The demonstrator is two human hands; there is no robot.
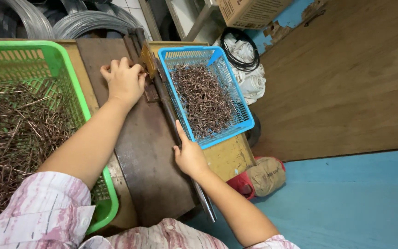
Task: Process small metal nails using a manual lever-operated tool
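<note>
Left hand [124, 80] fist-closed at the bender's hinge [147, 60], gripping a small piece I can't make out. Right hand [189, 154] wrapped around the lever bar [169, 113]. Bar's long axis runs diagonally, far end at hinge, near end toward the person, lying along the dark plate [148, 157] between green basket [65, 69] and blue basket [247, 120] of bent wire.
</note>
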